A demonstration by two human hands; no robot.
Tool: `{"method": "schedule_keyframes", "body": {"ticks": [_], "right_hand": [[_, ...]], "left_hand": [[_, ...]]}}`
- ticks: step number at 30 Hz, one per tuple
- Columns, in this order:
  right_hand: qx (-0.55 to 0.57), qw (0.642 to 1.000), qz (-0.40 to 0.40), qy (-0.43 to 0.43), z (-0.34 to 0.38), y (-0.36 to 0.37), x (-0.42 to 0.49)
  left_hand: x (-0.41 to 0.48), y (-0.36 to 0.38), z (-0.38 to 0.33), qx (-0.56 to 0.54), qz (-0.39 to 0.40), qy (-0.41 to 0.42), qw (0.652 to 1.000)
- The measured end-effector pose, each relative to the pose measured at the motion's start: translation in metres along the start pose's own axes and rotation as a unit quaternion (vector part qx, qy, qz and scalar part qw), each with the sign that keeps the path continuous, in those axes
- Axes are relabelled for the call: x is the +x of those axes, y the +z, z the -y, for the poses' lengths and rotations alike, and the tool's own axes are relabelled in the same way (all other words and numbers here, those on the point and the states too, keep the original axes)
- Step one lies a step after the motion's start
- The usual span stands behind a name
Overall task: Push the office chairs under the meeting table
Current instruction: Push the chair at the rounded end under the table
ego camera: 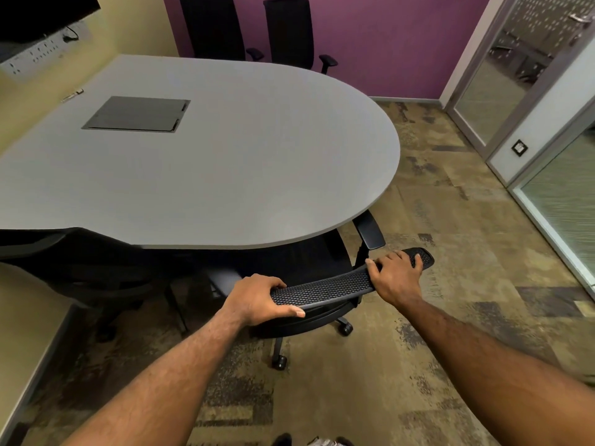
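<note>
Both hands gripped the curved mesh top of the near chair's backrest, set wide apart, I judged, to steer it straight. The left hand wrapped fingers over and thumb under; the right hand curled over the rim near its right end. The seat sat partly beneath the smooth grey rounded table, its castors out on patchy carpet. Two more black chairs stood at the far side.

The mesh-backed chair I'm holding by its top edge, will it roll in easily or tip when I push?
It will probably roll easily: the chair stands on casters. Carpet may add some drag. Both hands grip the backrest's top, so a hard shove could tilt it. The armrest at the table edge might catch.
</note>
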State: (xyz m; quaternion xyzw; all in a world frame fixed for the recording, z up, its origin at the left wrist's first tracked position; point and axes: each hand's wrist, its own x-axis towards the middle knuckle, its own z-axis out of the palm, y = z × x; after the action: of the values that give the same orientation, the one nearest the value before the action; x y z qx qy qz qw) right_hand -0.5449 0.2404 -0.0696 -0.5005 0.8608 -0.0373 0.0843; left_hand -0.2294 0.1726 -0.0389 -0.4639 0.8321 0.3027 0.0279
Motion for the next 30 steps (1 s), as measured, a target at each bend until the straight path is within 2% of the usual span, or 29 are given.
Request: {"method": "schedule_keyframes", "body": {"ticks": [15,30], "right_hand": [[0.017,1.000,0.001,0.010,-0.003,-0.003,0.007],[0.010,1.000,0.006,-0.022,0.000,-0.008,0.051]], "left_hand": [[0.014,-0.008,0.001,-0.022,-0.009,0.026,0.999],[0.042,-0.013,0.000,-0.030,-0.041,0.011,0.999]]}}
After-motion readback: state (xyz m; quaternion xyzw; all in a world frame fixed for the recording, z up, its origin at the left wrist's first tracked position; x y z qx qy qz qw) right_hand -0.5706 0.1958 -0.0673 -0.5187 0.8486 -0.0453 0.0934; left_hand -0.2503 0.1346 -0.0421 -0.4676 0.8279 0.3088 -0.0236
